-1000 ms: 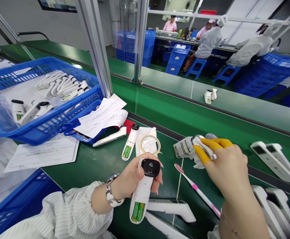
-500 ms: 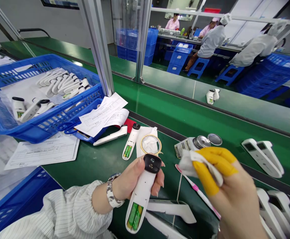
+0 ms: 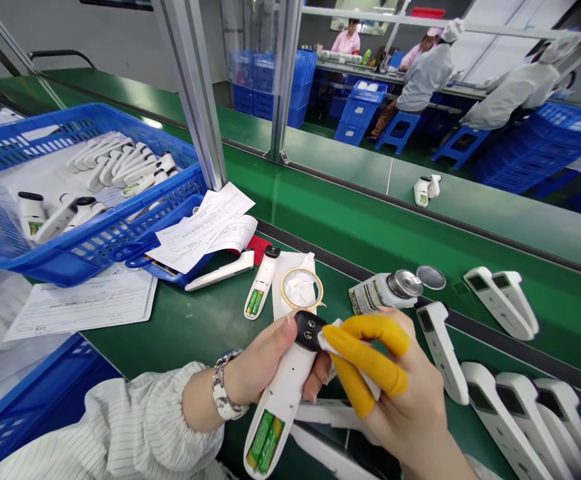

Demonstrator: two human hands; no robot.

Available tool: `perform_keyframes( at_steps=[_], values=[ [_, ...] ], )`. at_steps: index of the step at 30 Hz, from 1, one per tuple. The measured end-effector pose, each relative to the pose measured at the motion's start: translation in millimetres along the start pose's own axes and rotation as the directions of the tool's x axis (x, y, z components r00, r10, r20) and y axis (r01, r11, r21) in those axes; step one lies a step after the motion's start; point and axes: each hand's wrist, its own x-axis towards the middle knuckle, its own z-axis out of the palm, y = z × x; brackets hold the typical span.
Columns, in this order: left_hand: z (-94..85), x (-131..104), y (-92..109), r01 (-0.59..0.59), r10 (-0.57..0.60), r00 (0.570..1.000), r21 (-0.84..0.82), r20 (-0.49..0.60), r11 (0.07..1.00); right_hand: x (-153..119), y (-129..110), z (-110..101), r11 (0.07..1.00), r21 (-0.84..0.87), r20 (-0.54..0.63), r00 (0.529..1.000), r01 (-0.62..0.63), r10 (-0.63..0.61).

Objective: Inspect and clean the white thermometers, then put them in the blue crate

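Observation:
My left hand [image 3: 265,357] is wrapped round a white infrared thermometer [image 3: 286,377], held tilted with its black sensor head up. Two green batteries [image 3: 265,441] show in its uncovered compartment. Yellow finger cots cover several fingers of my right hand [image 3: 403,393]. These fingers pinch a folded white cloth [image 3: 324,343] against the right side of the black head. Below my hands, more white thermometer pieces [image 3: 328,455] lie on the green bench, partly hidden. Just beyond the held thermometer are a yellow-rimmed magnifying glass [image 3: 302,288] and an opened metal can [image 3: 373,293].
Another thermometer with batteries [image 3: 262,283] lies near some papers [image 3: 205,230]. A blue basket [image 3: 85,257] of thermometers stands at left. Several more thermometers [image 3: 513,417] line the right side. A metal post [image 3: 190,93] rises behind the basket. Co-workers sit in the background.
My right hand has moved left and brought the cloth onto the thermometer's black head. It now hides the pink toothbrush. The left hand keeps its grip, nearly still.

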Motion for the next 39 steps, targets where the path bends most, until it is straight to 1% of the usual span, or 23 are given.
perform_keyframes(
  at_steps=[3, 8, 12, 15, 17, 19, 21, 23, 26, 28, 30, 34, 36, 39],
  values=[
    [-1.5, -1.0, 1.1, 0.057, -0.056, 0.998, 0.031, -0.042, 0.998, -2.7, 0.7, 0.1, 1.000, 0.011, 0.033, 0.999, 0.005, -0.005],
    [-1.7, -1.9, 0.6, 0.108, -0.107, 0.994, 0.006, -0.011, 0.994, -6.3, 4.1, 1.2, 1.000, -0.013, 0.017, 1.000, -0.016, 0.016],
    [-3.8, -2.1, -1.2, 0.135, -0.135, 0.990, -0.002, -0.051, 0.991, -7.5, 4.3, 2.0, 0.999, 0.006, 0.069, 0.997, 0.037, -0.037],
    [-5.5, -2.0, -1.9, 0.151, -0.150, 0.988, -0.019, 0.020, 0.988, -6.4, 9.4, -0.2, 0.996, -0.063, 0.019, 0.998, 0.062, -0.061],
    [-6.3, -2.0, -2.2, 0.137, -0.135, 0.988, -0.019, 0.081, 0.990, -5.5, 12.8, -3.6, 0.996, -0.090, -0.043, 0.999, 0.023, -0.027],
    [-7.0, -1.9, -2.6, 0.122, -0.118, 0.985, -0.019, 0.124, 0.992, -4.6, 13.1, -7.5, 0.999, -0.040, -0.094, 0.996, -0.009, 0.005],
    [-7.4, -1.9, -3.1, 0.124, -0.118, 0.983, -0.040, 0.139, 0.991, -3.4, 9.9, -10.4, 0.999, 0.042, -0.100, 0.995, -0.014, 0.019],
    [-7.1, -2.1, -3.8, 0.139, -0.129, 0.983, -0.075, 0.128, 0.987, -1.6, 4.6, -11.8, 0.993, 0.120, -0.065, 0.998, -0.008, 0.016],
    [-4.9, -2.8, -4.7, 0.156, -0.146, 0.984, -0.109, 0.100, 0.982, 1.4, -2.3, -10.7, 0.974, 0.218, 0.006, 0.998, -0.060, 0.061],
    [-2.5, -3.2, -4.8, 0.152, -0.145, 0.987, -0.101, 0.074, 0.983, 3.1, -4.5, -8.4, 0.961, 0.260, 0.025, 0.996, -0.094, 0.091],
    [0.0, -3.0, -4.5, 0.133, -0.130, 0.990, -0.074, 0.046, 0.988, 4.1, -4.5, -5.9, 0.960, 0.262, 0.026, 0.995, -0.101, 0.097],
    [3.3, -1.3, -3.7, 0.106, -0.106, 0.994, -0.035, 0.003, 0.994, 5.4, -1.5, -4.2, 0.972, 0.196, 0.002, 0.991, -0.132, 0.134],
    [3.5, -0.7, -3.9, 0.108, -0.108, 0.994, -0.025, -0.002, 0.994, 6.7, -1.1, -4.7, 0.966, 0.209, 0.018, 0.988, -0.155, 0.155],
    [2.6, -0.8, -4.5, 0.100, -0.100, 0.995, -0.009, 0.014, 0.995, 8.9, -2.0, -5.2, 0.960, 0.241, 0.056, 0.989, -0.143, 0.134]
  ],
)
